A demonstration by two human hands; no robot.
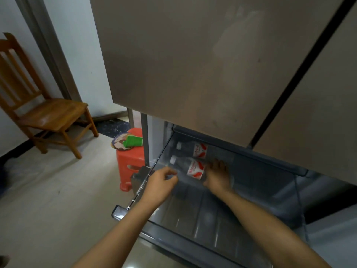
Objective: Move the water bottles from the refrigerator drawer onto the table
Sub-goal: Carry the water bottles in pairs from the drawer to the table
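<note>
Two clear water bottles with red-and-white labels lie on their sides at the back of the pulled-out refrigerator drawer (202, 215). The far bottle (195, 149) lies untouched, its white cap to the left. My right hand (217, 176) lies over the body of the near bottle (190, 166), fingers curled on it just right of its label. My left hand (161, 183) hovers by the drawer's left side, close to the near bottle's neck, fingers loosely curled and holding nothing.
The closed refrigerator doors (193, 64) hang above the drawer. A red plastic stool (130, 163) with a green cloth stands left of the fridge. A wooden chair (44, 113) sits by the wall at the left. Tiled floor lies open at the lower left.
</note>
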